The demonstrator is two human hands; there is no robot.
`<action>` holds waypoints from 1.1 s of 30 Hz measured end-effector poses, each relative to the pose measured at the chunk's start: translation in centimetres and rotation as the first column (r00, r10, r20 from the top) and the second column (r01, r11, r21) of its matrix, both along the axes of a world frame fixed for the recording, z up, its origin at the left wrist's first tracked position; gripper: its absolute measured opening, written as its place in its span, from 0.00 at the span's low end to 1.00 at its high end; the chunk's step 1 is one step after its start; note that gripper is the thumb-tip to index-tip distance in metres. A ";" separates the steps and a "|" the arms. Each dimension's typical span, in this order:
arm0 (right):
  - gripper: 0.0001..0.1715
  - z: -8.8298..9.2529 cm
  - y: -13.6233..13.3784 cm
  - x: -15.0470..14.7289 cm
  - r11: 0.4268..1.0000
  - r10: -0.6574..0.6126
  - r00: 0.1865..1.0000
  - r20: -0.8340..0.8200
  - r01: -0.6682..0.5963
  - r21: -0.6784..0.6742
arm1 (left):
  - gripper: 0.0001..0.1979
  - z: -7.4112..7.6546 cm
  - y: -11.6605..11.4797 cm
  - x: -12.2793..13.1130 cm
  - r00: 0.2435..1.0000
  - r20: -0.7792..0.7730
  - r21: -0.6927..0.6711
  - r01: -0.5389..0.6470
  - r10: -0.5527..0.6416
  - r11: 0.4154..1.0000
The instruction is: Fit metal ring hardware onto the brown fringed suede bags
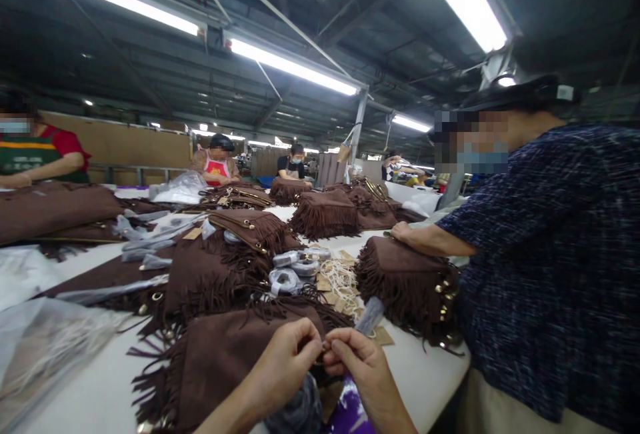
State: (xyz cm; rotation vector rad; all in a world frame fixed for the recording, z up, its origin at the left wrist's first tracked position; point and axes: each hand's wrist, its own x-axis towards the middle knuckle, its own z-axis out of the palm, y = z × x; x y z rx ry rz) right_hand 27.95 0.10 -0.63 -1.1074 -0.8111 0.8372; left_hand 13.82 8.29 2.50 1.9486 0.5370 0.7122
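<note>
My left hand (293, 354) and my right hand (360, 361) meet fingertip to fingertip at the front of the table. Both are closed in a pinch on something too small to make out. A brown fringed bag (230, 354) lies flat beside and behind my left hand. Just behind my right hand, a grey plastic-wrapped piece (370, 316) sticks up. Below my hands are a grey wrapped bundle (297, 407) and a shiny purple item (350, 407), both partly hidden by my hands and forearms.
Paper tags with white strings (343, 281) and plastic-wrapped coils (293, 274) lie mid-table. A stack of fringed bags (407, 274) stands right, under a co-worker's hand (400, 231). Clear plastic bags (45, 354) cover the left front. More co-workers sit behind piles of brown bags (327, 211).
</note>
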 end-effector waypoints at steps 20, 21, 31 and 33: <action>0.28 -0.3 -0.3 -0.5 0.999 0.040 0.975 0.217 -0.039 -0.010 | 0.07 -0.1 -0.1 0.0 0.996 -0.091 0.086 -0.018 0.025 0.996; 0.28 -0.3 -0.3 -0.5 0.999 0.032 0.964 0.265 -0.031 -0.007 | 0.07 -0.2 -0.1 0.0 0.995 -0.092 0.087 -0.021 0.029 0.996; 0.16 0.0 -1.2 -0.3 0.995 -0.094 0.470 0.878 0.020 0.095 | 0.08 -0.4 -1.2 -0.1 0.955 -0.217 0.242 -0.149 0.203 0.959; 0.15 -0.4 -1.2 -0.3 0.995 -0.092 0.424 0.901 0.018 0.093 | 0.08 -0.4 -1.4 -0.1 0.943 -0.251 0.256 -0.155 0.220 0.954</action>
